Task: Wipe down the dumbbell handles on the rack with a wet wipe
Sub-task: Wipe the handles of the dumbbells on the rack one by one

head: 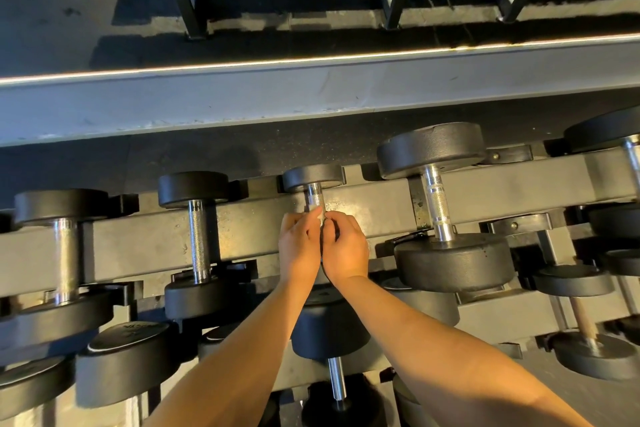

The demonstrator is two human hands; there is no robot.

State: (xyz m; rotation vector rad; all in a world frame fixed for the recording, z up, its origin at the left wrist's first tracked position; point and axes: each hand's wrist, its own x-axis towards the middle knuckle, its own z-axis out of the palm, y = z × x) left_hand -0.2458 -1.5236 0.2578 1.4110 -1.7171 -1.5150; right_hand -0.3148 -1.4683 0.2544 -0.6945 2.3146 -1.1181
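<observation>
Both hands meet over the top tier of the dumbbell rack (381, 204), at the near end of one small dumbbell's steel handle (314, 197). The left hand (299, 243) and right hand (344, 243) have their fingers curled in toward each other. Between them they pinch a wet wipe (319, 213), of which only a small pale scrap shows, lying against the handle. Whether the wipe goes right round the bar is hidden by the hands.

The wipe looks thin, limp and light, so it will probably bunch or tear if dragged hard over the knurled middle of the bar. It is likely best folded round the handle and held between thumb and fingers, then slid and twisted along the bar. The dumbbell itself is heavy and stiff and sits across the rack's rails, so it should stay put without being steadied.

The far part of this handle, up to its black head (313, 177), is bare metal. The neighbouring handles to the left (199, 236) and right (437, 208) have nothing on them
</observation>
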